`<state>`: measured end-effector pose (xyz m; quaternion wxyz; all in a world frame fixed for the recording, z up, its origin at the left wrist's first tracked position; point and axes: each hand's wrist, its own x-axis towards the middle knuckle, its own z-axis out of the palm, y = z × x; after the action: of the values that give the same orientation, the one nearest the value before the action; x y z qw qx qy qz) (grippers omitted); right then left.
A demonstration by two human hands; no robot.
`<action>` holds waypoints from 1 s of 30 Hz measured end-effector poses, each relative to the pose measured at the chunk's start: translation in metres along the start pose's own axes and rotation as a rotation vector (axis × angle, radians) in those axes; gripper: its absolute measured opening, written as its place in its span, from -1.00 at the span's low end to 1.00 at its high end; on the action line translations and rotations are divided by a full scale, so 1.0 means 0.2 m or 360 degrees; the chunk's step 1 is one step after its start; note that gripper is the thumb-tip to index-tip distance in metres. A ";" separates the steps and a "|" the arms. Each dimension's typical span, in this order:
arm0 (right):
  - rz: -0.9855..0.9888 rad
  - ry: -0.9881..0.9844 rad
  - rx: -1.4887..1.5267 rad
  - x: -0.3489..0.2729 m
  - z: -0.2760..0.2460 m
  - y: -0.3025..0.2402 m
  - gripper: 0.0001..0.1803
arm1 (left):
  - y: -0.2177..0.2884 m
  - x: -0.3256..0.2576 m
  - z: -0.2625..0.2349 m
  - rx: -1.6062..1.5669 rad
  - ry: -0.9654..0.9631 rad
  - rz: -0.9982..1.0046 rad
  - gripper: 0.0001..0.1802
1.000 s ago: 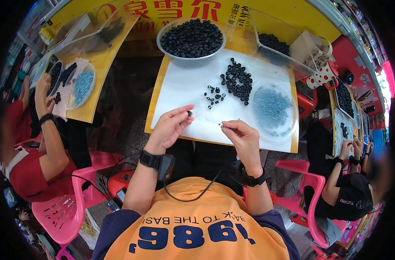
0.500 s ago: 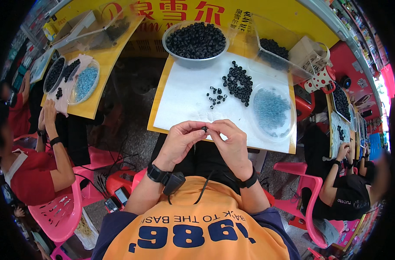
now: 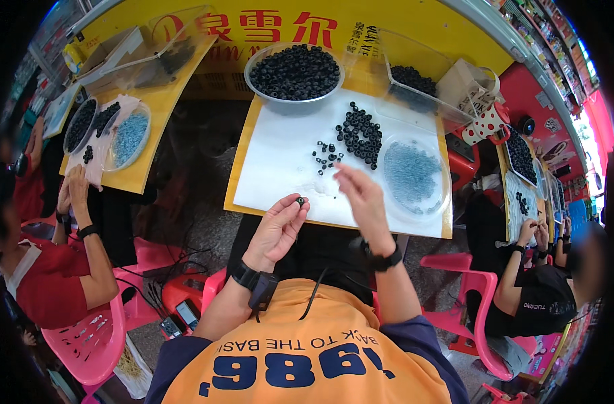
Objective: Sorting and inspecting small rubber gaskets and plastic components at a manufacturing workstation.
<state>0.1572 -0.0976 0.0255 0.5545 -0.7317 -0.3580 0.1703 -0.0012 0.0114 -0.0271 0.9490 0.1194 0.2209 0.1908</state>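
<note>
Between the thumb and fingertips of my left hand [image 3: 277, 232] is a small black ring-like piece [image 3: 300, 201], its hole showing a slightly greenish middle. My right hand [image 3: 366, 202] is over the front part of the white work sheet [image 3: 270, 161], its fingertips close to a loose group of small black pieces [image 3: 328, 156]. Motion smears those fingers, so I cannot make out whether they pinch anything. Just behind lies a larger cluster of round black pieces [image 3: 361, 138]. A clear shallow dish [image 3: 444, 195] of tiny pale-blue pieces lies to the right.
A round bowl [image 3: 248, 75] heaped with black pieces stands at the back, a clear bin [image 3: 396, 50] at the back right. Beside it are a canvas bag [image 3: 463, 87] and a red polka-dot cup [image 3: 485, 124]. People work on both sides, near pink chairs [image 3: 479, 296].
My hands have come apart. My right hand has moved forward toward the small black pieces, while my left hand keeps the black ring-like piece and has tilted it up. The view has shifted slightly.
</note>
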 end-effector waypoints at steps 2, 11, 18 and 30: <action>-0.0042 0.0074 -0.0173 0.15 -0.06 0.09 -0.77 | 0.00 0.00 -0.01 -0.0025 -0.0023 -0.0004 -0.78; -0.0265 -0.0090 -0.1254 0.38 -0.02 0.37 -0.84 | 0.04 -0.02 -0.02 -0.0034 -0.0034 -0.0001 -0.79; -0.0173 0.0098 -0.0575 0.22 -0.05 0.13 -0.87 | 0.07 -0.02 0.02 0.0072 -0.0066 0.0037 -0.79; 0.0085 -0.0136 0.0127 -0.17 0.06 -0.17 -0.86 | 0.02 -0.03 0.08 0.0247 -0.0185 -0.0026 -0.77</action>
<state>0.1147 -0.1090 0.0473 0.5627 -0.7103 -0.3545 0.2304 0.0007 0.0102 -0.0094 0.9496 0.2015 0.1805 0.1580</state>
